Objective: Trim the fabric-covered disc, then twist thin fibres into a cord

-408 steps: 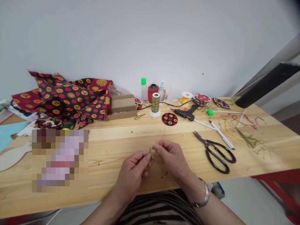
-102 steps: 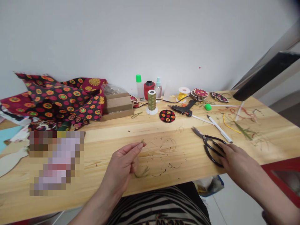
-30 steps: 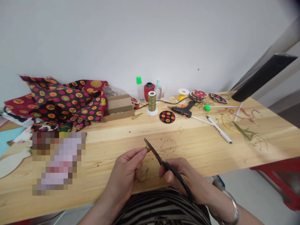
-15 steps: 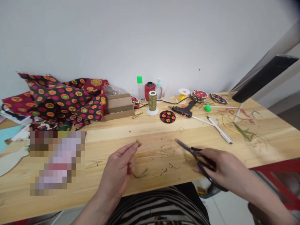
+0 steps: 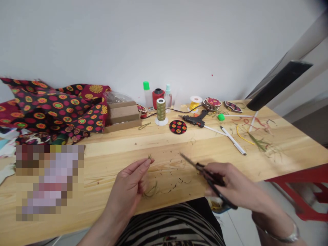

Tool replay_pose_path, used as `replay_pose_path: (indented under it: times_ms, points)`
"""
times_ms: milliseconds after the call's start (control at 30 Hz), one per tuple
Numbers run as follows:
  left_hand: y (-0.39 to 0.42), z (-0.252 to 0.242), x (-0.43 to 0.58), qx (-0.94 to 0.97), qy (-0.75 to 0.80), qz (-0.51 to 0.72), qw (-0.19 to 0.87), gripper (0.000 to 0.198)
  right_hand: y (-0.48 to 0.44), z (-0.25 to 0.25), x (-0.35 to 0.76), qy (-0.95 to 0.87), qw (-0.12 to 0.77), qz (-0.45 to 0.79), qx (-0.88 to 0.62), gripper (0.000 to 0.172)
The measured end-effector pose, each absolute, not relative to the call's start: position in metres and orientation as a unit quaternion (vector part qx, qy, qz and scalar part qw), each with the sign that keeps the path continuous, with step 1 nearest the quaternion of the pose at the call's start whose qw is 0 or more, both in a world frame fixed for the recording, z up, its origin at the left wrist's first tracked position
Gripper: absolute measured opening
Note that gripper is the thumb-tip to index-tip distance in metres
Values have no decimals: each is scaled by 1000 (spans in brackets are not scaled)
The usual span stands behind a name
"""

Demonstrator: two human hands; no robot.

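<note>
Near the table's front edge, my left hand (image 5: 133, 181) pinches a small bundle of green thread (image 5: 149, 156), whose short ends stick up above the fingertips. More green strands (image 5: 152, 191) hang below that hand, over the wood. My right hand (image 5: 228, 181) is wrapped round the handles of black scissors (image 5: 198, 166). The blades look closed and point up and left, a short way to the right of my left hand. Small dark scraps (image 5: 175, 185) lie on the table between the hands.
Behind the hands are a round patterned fabric piece (image 5: 178, 126), a green thread spool (image 5: 161, 111) and a black glue gun (image 5: 196, 119). Patterned cloth (image 5: 58, 106) and a cardboard box (image 5: 123, 116) fill the back left. White pens (image 5: 233, 140) and loose threads lie right.
The view has shifted, so the table's items appear further left. My right hand and the scissors have come closer to my left hand, which still pinches the green thread.
</note>
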State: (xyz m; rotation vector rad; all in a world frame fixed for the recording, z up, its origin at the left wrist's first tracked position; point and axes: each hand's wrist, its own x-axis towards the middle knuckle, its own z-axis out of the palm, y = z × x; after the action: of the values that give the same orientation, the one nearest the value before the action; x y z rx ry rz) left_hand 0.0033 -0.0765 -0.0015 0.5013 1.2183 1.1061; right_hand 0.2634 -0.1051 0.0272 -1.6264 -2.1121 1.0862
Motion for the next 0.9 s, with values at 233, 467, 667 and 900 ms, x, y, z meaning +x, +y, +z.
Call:
replay_pose_path:
  times_ms: [233,467,667,900]
  points:
    - [-74,-3,4,209,527,499,655,26,-107,17,214,-754,100,555,-338,34]
    - [-76,-4,0,202,499,515,667,21,-111,34,209,-755,145,562,-305,35]
    - [-76,-4,0,202,497,510,672,19,-117,60,241,-775,219,432,-406,31]
    - [-76,-4,-2,197,507,507,669,22,-87,20,310,-641,1,77,-763,37]
